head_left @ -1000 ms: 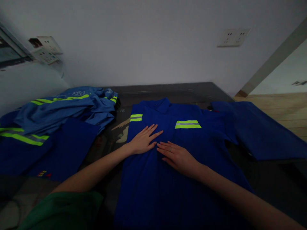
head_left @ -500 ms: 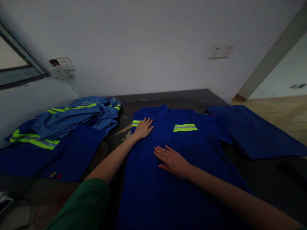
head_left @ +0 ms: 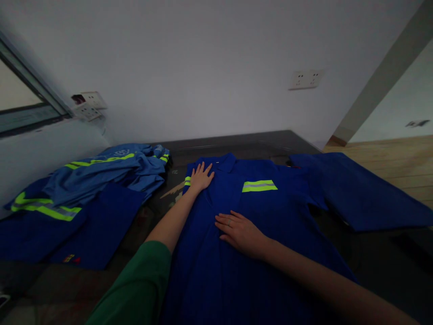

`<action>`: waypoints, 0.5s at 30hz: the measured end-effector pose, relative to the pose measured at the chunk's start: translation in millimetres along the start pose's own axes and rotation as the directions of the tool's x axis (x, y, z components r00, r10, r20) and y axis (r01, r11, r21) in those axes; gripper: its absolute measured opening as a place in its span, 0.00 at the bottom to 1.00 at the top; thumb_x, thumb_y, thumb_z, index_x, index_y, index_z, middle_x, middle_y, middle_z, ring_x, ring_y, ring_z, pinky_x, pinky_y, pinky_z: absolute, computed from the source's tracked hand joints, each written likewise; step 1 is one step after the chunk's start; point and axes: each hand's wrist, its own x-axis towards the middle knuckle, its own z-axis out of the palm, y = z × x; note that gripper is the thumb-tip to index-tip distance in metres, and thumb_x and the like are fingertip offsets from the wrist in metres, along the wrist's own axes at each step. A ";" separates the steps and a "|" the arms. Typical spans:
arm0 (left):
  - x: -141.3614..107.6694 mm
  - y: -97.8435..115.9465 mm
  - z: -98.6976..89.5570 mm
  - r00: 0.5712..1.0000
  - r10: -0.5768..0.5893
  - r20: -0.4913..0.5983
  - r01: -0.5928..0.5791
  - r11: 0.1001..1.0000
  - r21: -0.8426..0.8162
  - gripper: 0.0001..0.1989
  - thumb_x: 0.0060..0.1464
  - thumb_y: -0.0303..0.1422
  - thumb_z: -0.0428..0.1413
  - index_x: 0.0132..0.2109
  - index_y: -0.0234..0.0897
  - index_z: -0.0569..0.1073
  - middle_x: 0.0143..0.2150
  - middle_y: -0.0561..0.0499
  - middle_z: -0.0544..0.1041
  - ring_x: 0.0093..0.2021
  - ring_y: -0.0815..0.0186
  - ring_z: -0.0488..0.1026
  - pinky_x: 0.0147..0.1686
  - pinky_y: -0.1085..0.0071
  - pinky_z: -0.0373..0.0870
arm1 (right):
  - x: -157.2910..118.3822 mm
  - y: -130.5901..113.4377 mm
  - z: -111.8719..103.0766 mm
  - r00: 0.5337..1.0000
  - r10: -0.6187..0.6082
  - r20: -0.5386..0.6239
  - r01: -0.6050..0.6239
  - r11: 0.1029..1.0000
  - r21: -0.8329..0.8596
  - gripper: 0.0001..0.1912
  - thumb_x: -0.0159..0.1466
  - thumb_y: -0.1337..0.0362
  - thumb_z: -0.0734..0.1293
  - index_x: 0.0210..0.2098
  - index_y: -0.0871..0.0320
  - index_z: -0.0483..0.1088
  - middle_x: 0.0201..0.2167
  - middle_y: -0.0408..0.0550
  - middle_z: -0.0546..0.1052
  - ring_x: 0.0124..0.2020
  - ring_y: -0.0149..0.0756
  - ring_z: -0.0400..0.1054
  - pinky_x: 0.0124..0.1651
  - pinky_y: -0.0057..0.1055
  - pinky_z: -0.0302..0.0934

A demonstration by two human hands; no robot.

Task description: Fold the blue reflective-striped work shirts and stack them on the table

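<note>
A dark blue shirt [head_left: 270,216] lies spread on the dark table [head_left: 250,141], its collar toward the wall. Yellow and silver reflective bands cross its chest. My left hand [head_left: 202,177] rests flat near the collar, fingers spread, beside the band on the left side of the chest and partly over it. Lower down, near the front placket, my right hand [head_left: 238,231] lies on the cloth with its fingers stretched out and a ring on one of them. Neither hand grips the cloth.
Lighter blue garments with yellow bands [head_left: 98,174] are heaped at the left, over dark blue cloth [head_left: 115,216]. A folded blue cloth [head_left: 365,194] lies at the right. Behind the table stands a wall with a socket [head_left: 306,79]; a white object sits at the lower left edge.
My left hand has moved slightly up the shirt toward the collar. My right hand stays at nearly the same place on the cloth. The whole view has shifted a little.
</note>
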 end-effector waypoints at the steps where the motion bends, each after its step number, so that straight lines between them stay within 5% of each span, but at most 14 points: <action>1: -0.2 0.0 -1.3 1.000 -0.004 -0.016 0.004 1.000 -0.026 0.29 0.62 0.49 0.41 0.68 0.47 0.54 0.71 0.48 0.50 0.70 0.54 0.46 0.65 0.48 0.43 | 5.0 -0.6 -3.4 1.000 0.007 -0.013 -0.007 1.000 -0.001 0.19 0.69 0.61 0.59 0.57 0.58 0.67 0.58 0.52 0.70 0.60 0.38 0.62 0.63 0.44 0.55; 4: -1.3 -3.8 -11.3 0.994 -0.019 -0.110 0.000 0.985 -0.172 0.26 0.63 0.41 0.43 0.65 0.39 0.59 0.68 0.43 0.57 0.68 0.57 0.52 0.65 0.53 0.50 | 20.0 -1.9 -7.9 0.999 0.012 -0.049 -0.013 0.999 -0.036 0.19 0.69 0.62 0.59 0.57 0.61 0.67 0.57 0.54 0.71 0.58 0.39 0.64 0.62 0.42 0.56; 8: -13.9 -19.2 -31.7 0.967 0.084 -0.239 -0.162 0.929 -0.332 0.19 0.61 0.28 0.42 0.56 0.35 0.69 0.58 0.43 0.70 0.60 0.63 0.64 0.61 0.60 0.59 | 27.1 1.2 2.9 1.000 0.007 -0.027 -0.009 0.996 -0.088 0.19 0.68 0.62 0.60 0.56 0.61 0.68 0.57 0.55 0.70 0.58 0.40 0.64 0.62 0.43 0.57; 11: -34.7 -28.5 -37.7 0.969 0.190 -0.156 -0.228 0.930 -0.287 0.18 0.60 0.29 0.43 0.53 0.34 0.70 0.56 0.43 0.72 0.59 0.63 0.66 0.61 0.61 0.59 | 23.0 4.9 13.4 0.999 -0.004 -0.049 0.000 0.996 -0.085 0.20 0.69 0.63 0.59 0.58 0.60 0.66 0.59 0.55 0.68 0.60 0.39 0.62 0.63 0.43 0.55; 15: -61.1 -22.5 -28.3 0.983 0.166 0.076 -0.161 0.985 -0.064 0.26 0.62 0.39 0.45 0.63 0.31 0.62 0.66 0.38 0.59 0.67 0.54 0.53 0.64 0.56 0.52 | 15.6 5.7 21.1 0.999 -0.003 -0.049 -0.001 0.997 -0.075 0.22 0.69 0.63 0.58 0.60 0.62 0.63 0.61 0.56 0.65 0.63 0.40 0.58 0.65 0.47 0.51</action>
